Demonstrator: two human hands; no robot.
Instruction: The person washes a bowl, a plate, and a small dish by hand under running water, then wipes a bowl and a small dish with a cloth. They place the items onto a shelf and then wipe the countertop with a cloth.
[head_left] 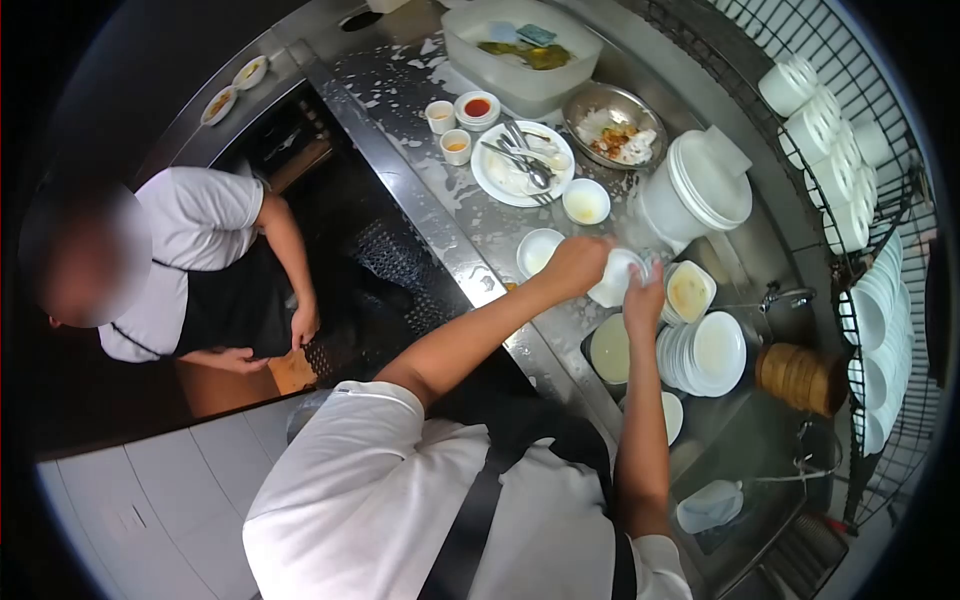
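Observation:
A small white dish is between my two hands over the counter. My right hand grips the dish at its right edge. My left hand is closed beside its left edge; what its fingers hold, if anything, is hidden. A white bowl stands just behind my left hand, and another small bowl with yellowish residue is farther back. Near my right hand are a squarish white bowl with tan residue, a stack of white plates and a container of pale liquid.
A plate with used cutlery, a metal bowl of food scraps, a white bucket and a plastic tub occupy the wet counter. Wire racks hold white cups at right. Another person stands at left.

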